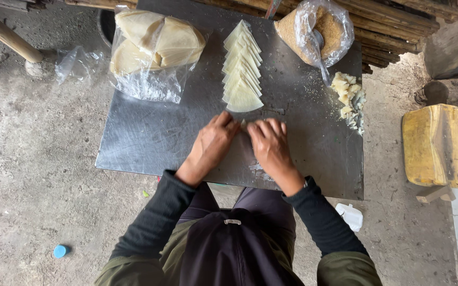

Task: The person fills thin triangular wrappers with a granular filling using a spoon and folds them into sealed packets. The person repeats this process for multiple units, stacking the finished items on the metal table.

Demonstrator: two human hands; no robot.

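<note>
Black sleeves (155, 222) extended over the near edge of the metal sheet (149, 137). Left hand (211, 144) and right hand (270, 144) lay palm-down, side by side, fingers together, pressed on a pale wrapper piece (244, 125) mostly hidden between them. Just beyond, a row of folded wrappers (243, 69) overlapped. Further items: bagged wrappers (152, 45) at far left, crumb bag (316, 32) and pale chunks (348, 95) at right.

A makeshift outdoor food-preparation spot: a metal sheet (149, 137) serves as worktable on bare concrete ground (33, 175), beside stacked bamboo poles (393, 24) and bagged wrappers (152, 47).
</note>
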